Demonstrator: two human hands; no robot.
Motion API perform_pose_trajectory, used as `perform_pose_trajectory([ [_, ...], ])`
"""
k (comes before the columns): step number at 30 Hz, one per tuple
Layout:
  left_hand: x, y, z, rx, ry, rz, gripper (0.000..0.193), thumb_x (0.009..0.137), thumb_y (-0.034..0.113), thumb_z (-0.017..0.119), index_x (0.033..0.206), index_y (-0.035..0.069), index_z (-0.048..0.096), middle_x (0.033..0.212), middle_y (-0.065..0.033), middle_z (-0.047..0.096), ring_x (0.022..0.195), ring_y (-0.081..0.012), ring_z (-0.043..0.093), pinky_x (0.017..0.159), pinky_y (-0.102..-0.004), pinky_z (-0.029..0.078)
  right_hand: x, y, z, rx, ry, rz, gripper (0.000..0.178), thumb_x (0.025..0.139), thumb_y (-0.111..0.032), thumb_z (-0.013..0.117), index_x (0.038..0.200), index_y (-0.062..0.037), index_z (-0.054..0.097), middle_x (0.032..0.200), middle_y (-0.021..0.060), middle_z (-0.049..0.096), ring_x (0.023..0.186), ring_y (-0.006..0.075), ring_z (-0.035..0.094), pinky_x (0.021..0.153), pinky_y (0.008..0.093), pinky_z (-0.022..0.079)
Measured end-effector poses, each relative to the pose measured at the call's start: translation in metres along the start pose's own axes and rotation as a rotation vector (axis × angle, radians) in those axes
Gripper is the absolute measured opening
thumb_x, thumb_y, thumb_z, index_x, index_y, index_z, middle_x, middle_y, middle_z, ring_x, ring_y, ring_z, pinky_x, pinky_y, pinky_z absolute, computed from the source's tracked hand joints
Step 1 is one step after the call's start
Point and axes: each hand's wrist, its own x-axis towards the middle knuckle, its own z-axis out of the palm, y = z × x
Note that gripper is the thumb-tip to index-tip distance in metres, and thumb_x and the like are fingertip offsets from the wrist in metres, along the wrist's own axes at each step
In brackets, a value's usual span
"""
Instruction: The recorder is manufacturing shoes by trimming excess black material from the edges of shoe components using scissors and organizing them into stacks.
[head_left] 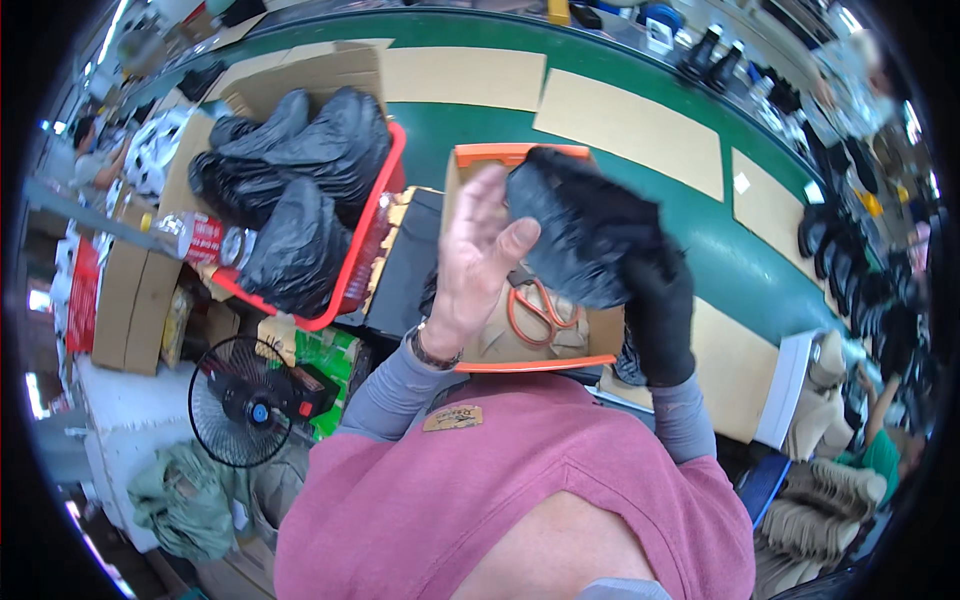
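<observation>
In my right hand [660, 315], which wears a black glove, is a black plastic-wrapped bundle [575, 235]; its shape resembles a shoe, but the wrapping hides what is inside. The bundle is held above an orange-rimmed box lined with cardboard [585, 362]. My bare left hand [475, 265] is raised at the bundle's left side, thumb and fingers apart, holding nothing. Whether its fingertips touch the plastic I cannot tell. Below the bundle, a pair of scissors [530, 315] with orange handles lies in the box, partly covered.
To the left, a red basket [398, 165] holds several similar black wrapped bundles [300, 240] and a plastic bottle [200, 238]. A black fan [245, 400] stands nearer me. Cardboard sheets [460, 78] lie along the green table [640, 212]. Other people work farther off.
</observation>
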Motion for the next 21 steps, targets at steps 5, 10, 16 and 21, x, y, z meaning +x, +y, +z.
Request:
perform_pose_trajectory([
  [5, 0.006, 0.003, -0.03, 0.557, 0.091, 0.329, 0.052, 0.084, -0.006, 0.062, 0.134, 0.001, 0.046, 0.119, -0.0173, 0.062, 0.103, -0.0191, 0.064, 0.089, -0.0307, 0.05, 0.005, -0.01, 0.025, 0.058, -0.126, -0.069, 0.042, 0.083, -0.003, 0.065, 0.123, -0.0022, 0.054, 0.121, 0.0081, 0.059, 0.11, 0.0177, 0.056, 0.093, 0.0302, 0.043],
  [10, -0.008, 0.02, -0.03, 0.567, -0.1, 0.225, 0.052, 0.082, -0.004, 0.063, 0.131, 0.004, 0.05, 0.113, -0.0195, 0.062, 0.098, -0.0353, 0.066, 0.08, -0.0361, 0.053, 0.016, -0.045, 0.058, -0.348, -0.454, -0.127, 0.053, 0.083, -0.012, 0.074, 0.129, 0.0015, 0.053, 0.109, 0.0138, 0.067, 0.099, 0.0192, 0.064, 0.085, 0.037, 0.051],
  [16, 0.0, 0.036, -0.037, 1.278, 0.052, 0.56, 0.048, 0.072, 0.002, 0.075, 0.116, 0.01, 0.058, 0.117, -0.0133, 0.053, 0.098, -0.0319, 0.059, 0.079, -0.0403, 0.051, 0.013, -0.012, 0.074, -0.878, -0.306, -0.791, 0.057, 0.073, 0.003, 0.065, 0.128, -0.0022, 0.055, 0.093, 0.0177, 0.064, 0.081, 0.0369, 0.062, 0.072, 0.0418, 0.05],
  [21, 0.012, 0.034, -0.048, 1.006, -0.086, 0.505, 0.026, 0.069, -0.004, 0.073, 0.089, 0.006, 0.06, 0.113, -0.0142, 0.052, 0.105, -0.0322, 0.057, 0.085, -0.0395, 0.049, 0.012, -0.009, 0.072, -0.766, -0.321, -0.691, 0.055, 0.075, 0.004, 0.065, 0.129, -0.0001, 0.054, 0.097, 0.0172, 0.066, 0.085, 0.0341, 0.064, 0.077, 0.0396, 0.051],
])
